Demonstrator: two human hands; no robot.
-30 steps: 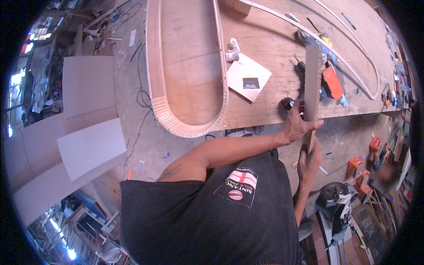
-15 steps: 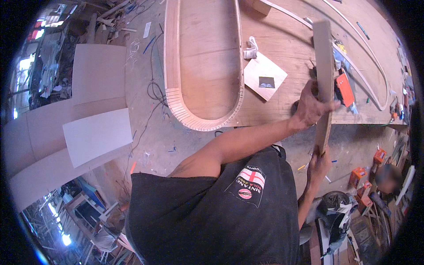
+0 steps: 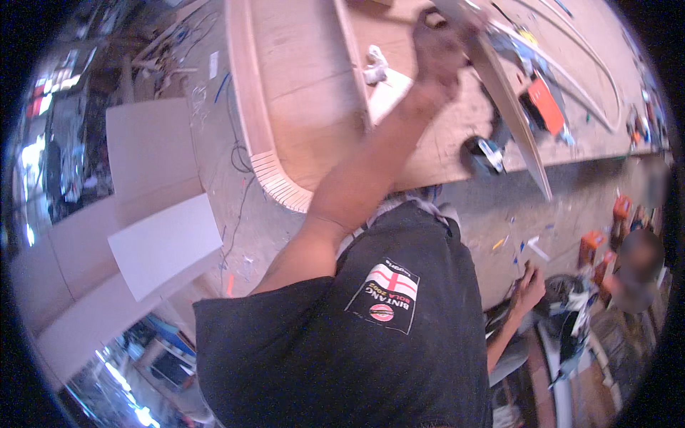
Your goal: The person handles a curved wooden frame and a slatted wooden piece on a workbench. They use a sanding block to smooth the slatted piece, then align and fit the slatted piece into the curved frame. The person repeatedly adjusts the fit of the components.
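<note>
My left hand [image 3: 439, 60], blurred by motion, is closed around the upper part of a long, thin wooden board [image 3: 512, 110]. The board slants over the workbench, its lower end reaching past the bench's near edge. My right hand [image 3: 528, 289] is low on the right, apart from the board, fingers loosely curled and nothing visible in them. Under my left forearm lies a long wooden frame [image 3: 246, 85] with a rounded end cut by rows of slots [image 3: 275, 178]. Part of that curve is hidden by my arm.
On the bench lie a crumpled white cloth [image 3: 375, 64], a pale square panel [image 3: 389, 96], a black tool [image 3: 484, 155], an orange object [image 3: 546, 105] and a bent pale strip [image 3: 606, 71]. Cardboard [image 3: 153, 146] is at left. A person [image 3: 640, 260] and orange boxes [image 3: 591, 246] are at right.
My right hand has let go of the board's lower end and dropped away. The left hand has moved up and left with the board, which now tilts. The view has shifted.
</note>
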